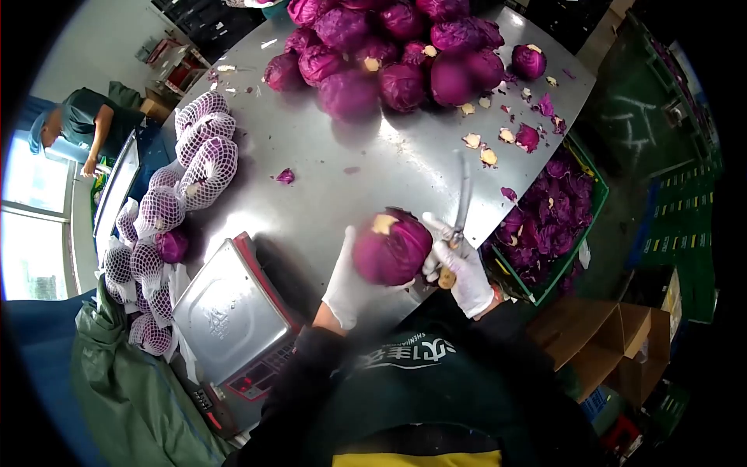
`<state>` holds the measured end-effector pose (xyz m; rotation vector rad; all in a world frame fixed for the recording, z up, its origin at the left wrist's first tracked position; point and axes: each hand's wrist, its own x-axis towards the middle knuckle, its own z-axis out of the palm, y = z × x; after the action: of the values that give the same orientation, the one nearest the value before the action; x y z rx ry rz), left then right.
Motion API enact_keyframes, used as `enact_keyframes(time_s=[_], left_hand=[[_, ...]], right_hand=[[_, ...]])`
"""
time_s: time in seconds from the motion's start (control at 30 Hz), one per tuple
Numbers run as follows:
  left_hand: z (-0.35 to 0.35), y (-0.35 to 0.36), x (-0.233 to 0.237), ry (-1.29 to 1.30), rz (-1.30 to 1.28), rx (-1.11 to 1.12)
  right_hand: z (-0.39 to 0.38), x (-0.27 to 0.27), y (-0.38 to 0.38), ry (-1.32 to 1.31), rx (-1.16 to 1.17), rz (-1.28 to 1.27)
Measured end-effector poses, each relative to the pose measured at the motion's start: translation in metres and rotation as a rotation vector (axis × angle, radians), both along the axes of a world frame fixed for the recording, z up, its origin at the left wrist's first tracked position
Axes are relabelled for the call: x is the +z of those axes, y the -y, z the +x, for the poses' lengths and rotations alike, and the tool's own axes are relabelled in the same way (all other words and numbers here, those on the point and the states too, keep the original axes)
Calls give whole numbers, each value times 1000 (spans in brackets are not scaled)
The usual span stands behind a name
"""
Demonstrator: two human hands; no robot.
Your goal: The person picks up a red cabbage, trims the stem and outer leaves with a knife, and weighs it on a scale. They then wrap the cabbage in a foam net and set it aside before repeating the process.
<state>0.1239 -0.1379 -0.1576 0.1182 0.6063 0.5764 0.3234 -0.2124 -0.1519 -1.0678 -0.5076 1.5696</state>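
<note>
My gloved left hand (341, 282) cups a red cabbage (391, 253) from its left side and below, close to the near edge of the metal table. A pale cut stem shows at the cabbage's upper left. In my gloved right hand (468, 279) is a knife (464, 194), gripped by its wooden handle with the blade pointing up and away from me. The fingers of this hand are right at the cabbage's right side, where a darker outer leaf stands away from the head.
A pile of red cabbages (402, 86) covers the table's (311, 144) far end, with stem trimmings (489, 156) at right. Net-wrapped cabbages (208, 171) line the left, beside a scale (226, 311). A green crate (599, 194) holds leaves. Another person (89, 124) works at far left.
</note>
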Motion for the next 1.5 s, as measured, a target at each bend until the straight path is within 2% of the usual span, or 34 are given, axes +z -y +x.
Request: enact_keyframes(time_s=[0.07, 0.13, 0.17, 0.2, 0.23, 0.3, 0.4, 0.47, 0.57, 0.63, 0.67, 0.73, 0.77, 0.87, 0.9, 0.97, 1.0, 1.07, 1.1, 1.13, 1.17, 1.27, 1.33, 1.5], left_hand=[[3, 3, -6, 242, -247, 26], [2, 5, -13, 340, -201, 24], [3, 5, -15, 357, -172, 14], [3, 5, -16, 373, -142, 4], [3, 3, -7, 584, -326, 27], [-3, -1, -18, 688, -430, 7], [-2, -4, -10, 766, -556, -30], [-3, -2, -18, 653, -434, -34], [0, -4, -14, 364, -256, -51], [12, -8, 12, 109, -130, -96], [14, -8, 17, 62, -41, -124], [12, -10, 22, -43, 138, -187], [12, -7, 12, -187, 322, -181], [9, 8, -3, -558, 714, -162], [14, 7, 3, -557, 654, -154], [12, 10, -9, -870, 1021, -215], [12, 11, -12, -1024, 1206, -246], [18, 11, -14, -1132, 1255, -202], [21, 10, -9, -1175, 1291, -221], [24, 8, -7, -1217, 1327, -240], [25, 7, -7, -1216, 1348, -228], [32, -1, -10, -1185, 1424, -216], [31, -6, -10, -1137, 1483, -254], [29, -7, -10, -1138, 1382, -262]], right_hand=[[6, -14, 5, -188, -113, -13], [-3, -10, 15, -210, -95, -233], [-5, -29, 25, -260, 2, -177], [-16, -47, 34, -373, -9, -223], [-13, -50, 32, -250, 25, -155], [9, -69, 19, -154, -113, -118], [84, -76, -23, 304, -523, 5], [109, -61, -36, 375, -574, 74], [67, 5, -36, 318, -90, 24], [33, 4, -31, 208, 58, 83], [23, -22, -27, 98, 54, 159], [12, -39, -12, -26, -23, 73], [8, -43, -8, -90, -62, 33], [-6, -43, 4, -65, -115, -36], [-9, -42, 7, -24, -126, -30], [-15, -45, 11, 65, -153, -29], [-12, -48, 12, 202, -120, -14], [-2, -56, 14, 477, -43, 17], [0, -66, 14, 581, -185, 120], [15, -40, 12, 887, -57, -60], [20, -20, 11, 915, -69, -34], [25, -19, 17, 1018, 20, 108], [18, -27, 20, 1275, -8, 345], [19, -28, 17, 1483, 142, 373]])
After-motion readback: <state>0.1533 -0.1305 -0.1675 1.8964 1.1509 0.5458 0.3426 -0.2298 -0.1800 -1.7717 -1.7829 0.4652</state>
